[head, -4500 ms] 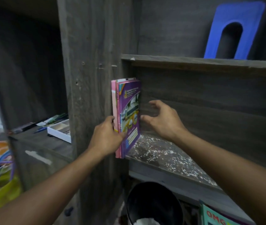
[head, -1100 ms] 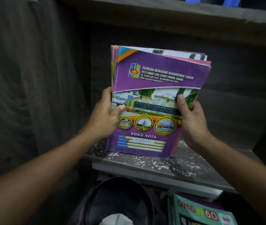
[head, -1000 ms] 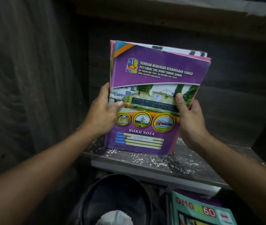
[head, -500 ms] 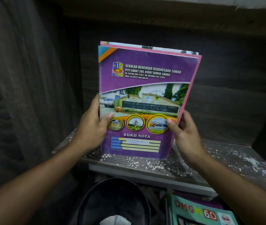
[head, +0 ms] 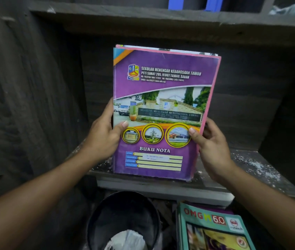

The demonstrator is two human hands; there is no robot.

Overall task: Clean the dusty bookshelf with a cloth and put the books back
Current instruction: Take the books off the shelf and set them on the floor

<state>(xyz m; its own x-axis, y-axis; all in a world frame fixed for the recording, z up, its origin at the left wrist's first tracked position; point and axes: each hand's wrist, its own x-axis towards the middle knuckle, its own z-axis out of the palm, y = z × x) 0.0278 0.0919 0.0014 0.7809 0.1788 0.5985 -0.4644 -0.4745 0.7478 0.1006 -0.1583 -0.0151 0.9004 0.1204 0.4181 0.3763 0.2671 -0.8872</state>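
At the front edge of the dusty, white-flecked shelf (head: 251, 165), your stack of purple notebooks (head: 163, 109) stands upright. Your left hand (head: 103, 139) grips its left side and your right hand (head: 211, 147) its right, thumbs on the cover.

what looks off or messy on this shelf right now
White specks and dust litter the shelf board, plainest toward its right end: it is not yet wiped. The left hand and right hand hold the stack of notebooks upright over it; nothing else stands out.
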